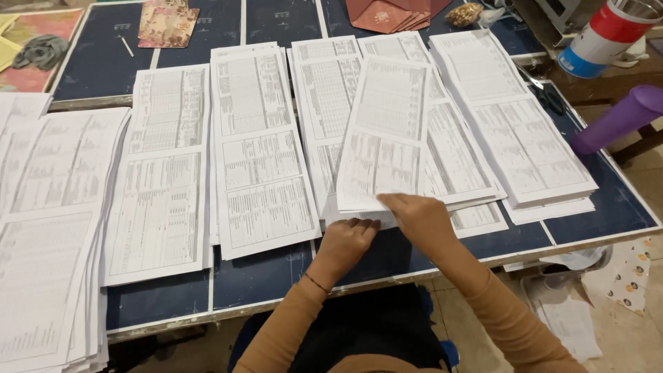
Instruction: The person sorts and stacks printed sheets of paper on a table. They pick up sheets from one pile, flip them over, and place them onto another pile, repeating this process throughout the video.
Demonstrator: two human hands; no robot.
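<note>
Matt printed paper sheets [378,135] on a smooth dark-blue tabletop [262,276]

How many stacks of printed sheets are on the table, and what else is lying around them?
Stacks of printed sheets: 7
Hands, left hand and right hand, on the lifted stack: 2
Purple cylinder: 1
Red-white-blue canister: 1
Grey cloth: 1
Total: 12
</note>
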